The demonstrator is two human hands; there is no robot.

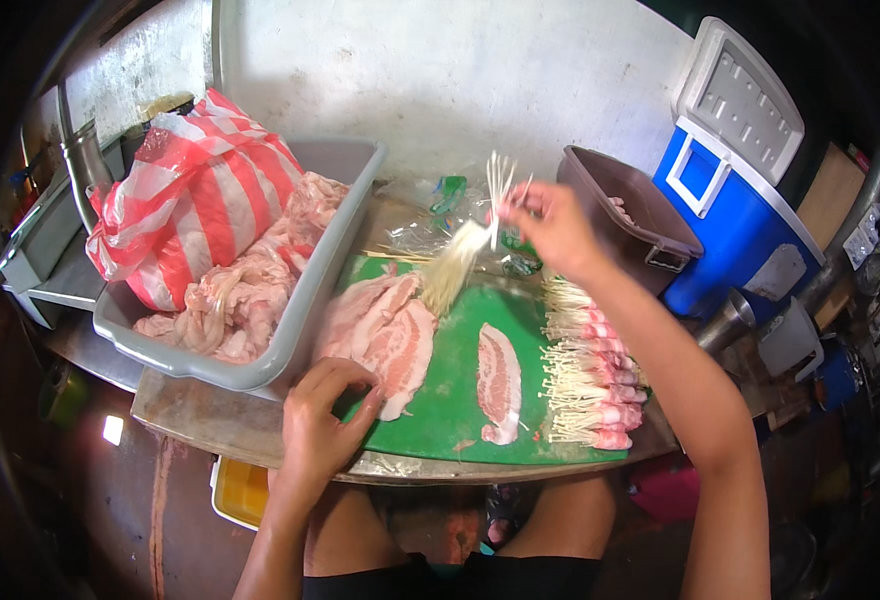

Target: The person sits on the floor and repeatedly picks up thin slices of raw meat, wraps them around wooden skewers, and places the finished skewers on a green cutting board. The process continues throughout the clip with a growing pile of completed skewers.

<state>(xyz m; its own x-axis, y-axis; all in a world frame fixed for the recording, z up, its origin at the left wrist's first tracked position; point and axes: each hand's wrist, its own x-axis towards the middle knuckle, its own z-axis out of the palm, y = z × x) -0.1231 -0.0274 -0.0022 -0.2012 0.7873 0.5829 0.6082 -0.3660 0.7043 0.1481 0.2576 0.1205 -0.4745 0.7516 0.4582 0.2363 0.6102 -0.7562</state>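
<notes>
My right hand [548, 217] pinches a small bunch of enoki mushrooms [498, 187] above the back of a green cutting board [462, 375]. Just below it lies a larger enoki cluster [451, 270], beside a pile of raw pork belly slices [398, 345]. At the pile's front left edge rests my left hand [335, 412], its thumb and fingers bent against the meat; whether it grips a slice is unclear. One single pork slice [500, 382] lies flat on the board. Along the right edge stand rows of enoki rolls wrapped in meat [608, 390].
A grey tub [305, 330] of raw meat with a red-and-white striped plastic bag [214, 195] stands left. Behind the board are bamboo skewers [402, 255] and clear plastic packaging [417, 232]. A brown bin [635, 195] and a blue cooler [740, 240], lid raised, stand at right.
</notes>
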